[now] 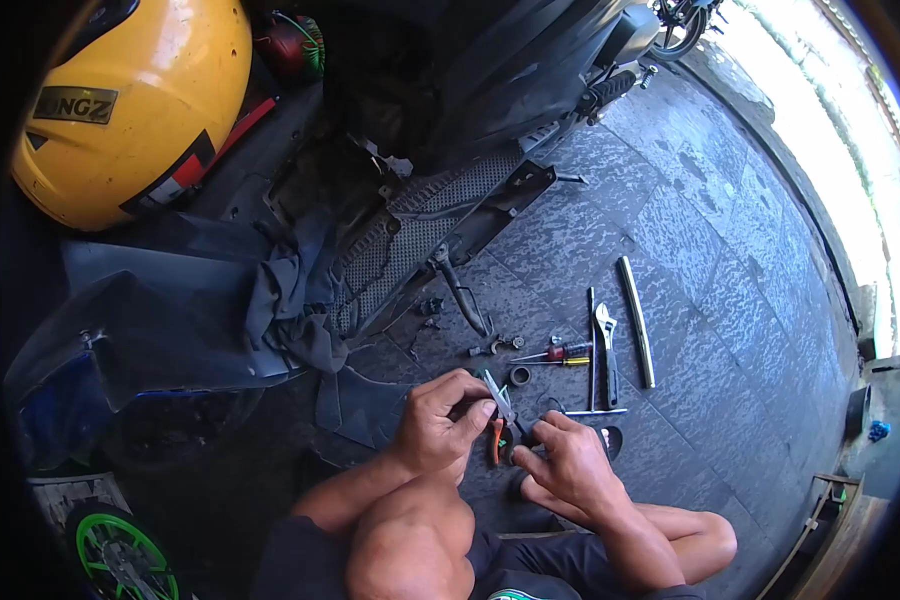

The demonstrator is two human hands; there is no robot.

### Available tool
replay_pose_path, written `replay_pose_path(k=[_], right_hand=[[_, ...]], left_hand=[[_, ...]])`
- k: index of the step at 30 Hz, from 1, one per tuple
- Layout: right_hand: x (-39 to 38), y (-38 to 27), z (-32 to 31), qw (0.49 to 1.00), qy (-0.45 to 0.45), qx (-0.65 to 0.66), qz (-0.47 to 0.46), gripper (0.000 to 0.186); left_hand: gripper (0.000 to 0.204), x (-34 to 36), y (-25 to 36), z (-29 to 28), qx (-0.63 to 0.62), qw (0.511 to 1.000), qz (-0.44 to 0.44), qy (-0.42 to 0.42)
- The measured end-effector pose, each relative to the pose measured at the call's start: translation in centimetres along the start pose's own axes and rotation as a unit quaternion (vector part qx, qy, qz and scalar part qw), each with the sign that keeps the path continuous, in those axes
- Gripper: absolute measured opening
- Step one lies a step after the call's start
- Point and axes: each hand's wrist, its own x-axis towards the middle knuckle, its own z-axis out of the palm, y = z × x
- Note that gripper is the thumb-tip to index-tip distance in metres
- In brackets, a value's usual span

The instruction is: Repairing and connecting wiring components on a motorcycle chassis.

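My left hand point(448, 420) is closed on a small elongated silver piece point(499, 396) with green at its upper end, held above the floor. My right hand point(568, 455) is closed at its lower end, around something dark and thin that I cannot make out clearly. An orange-handled tool point(496, 442) lies just beneath my hands. Around them on the dark tiles are a dark ring point(520, 376), screwdrivers point(575, 361), an adjustable wrench point(607, 340), a long metal tube point(638, 320) and several small metal parts point(482, 351).
A scooter body point(440, 230) with a grey cloth point(280, 300) fills the upper middle and left. A yellow helmet point(140, 60) sits at upper left, a green-rimmed wheel point(100, 530) at lower left. A wooden edge point(865, 520) and a black container point(858, 410) stand at the right.
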Motion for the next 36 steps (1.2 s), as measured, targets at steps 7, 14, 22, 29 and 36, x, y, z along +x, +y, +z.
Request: replay_pose_path(k=[7, 14, 22, 29, 36], right_hand=[[0.4, -0.4, -0.2, 1.000, 0.014, -0.002, -0.026, 0.030], [0.2, 0.1, 0.4, 0.997, 0.050, -0.049, -0.045, 0.027], [0.0, 0.2, 0.5, 0.999, 0.037, -0.017, -0.014, 0.027], [-0.5, 0.6, 1.8, 0.997, 0.044, 0.063, 0.016, 0.034], [-0.7, 0.6, 2.2, 0.975, 0.020, 0.216, 0.052, 0.039]], left_hand=[[0.009, 0.1, -0.2, 0.0, 0.019, 0.998, 0.041, 0.034], [0.008, 0.4, 0.7, -0.2, 0.025, 0.999, 0.020, 0.013], [0.011, 0.4, 0.1, 0.5, 0.072, 0.996, 0.047, -0.003], [0.021, -0.2, -1.3, 0.6, 0.139, 0.988, 0.051, -0.039], [0.017, 0.3, -0.8, 0.4, 0.066, 0.995, 0.071, -0.012]])
